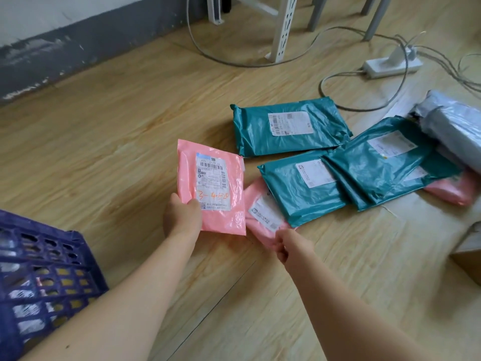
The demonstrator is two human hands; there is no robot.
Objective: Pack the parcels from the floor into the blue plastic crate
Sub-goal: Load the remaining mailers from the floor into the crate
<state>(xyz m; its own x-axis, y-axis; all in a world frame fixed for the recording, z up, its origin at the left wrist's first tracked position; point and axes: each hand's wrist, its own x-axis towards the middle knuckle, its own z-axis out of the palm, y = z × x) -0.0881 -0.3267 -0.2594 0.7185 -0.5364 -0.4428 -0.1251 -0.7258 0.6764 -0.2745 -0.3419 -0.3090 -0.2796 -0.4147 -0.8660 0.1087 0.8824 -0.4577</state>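
head view: left grip (182, 217) holds pink parcel (212, 178) edge, right grip (289, 246) pinches second parcel (261, 213).

Single view, head-worn and wide-angle: it looks forward and steeply down at the wooden floor (117, 152) from above my forearms, which run in from the bottom edge, my left grip (182, 217) holding a pink parcel (216, 188) near frame centre and my right grip (285, 247) pinching a second pink parcel (263, 212) just right of it. Close range at the grips, farther toward the top; the blue crate (39, 269) is cut by the lower left edge, the teal parcels (250, 131) fill centre right, and the wall base (65, 43), shelf leg (282, 27) and power strip (390, 66) bend along the top edge.
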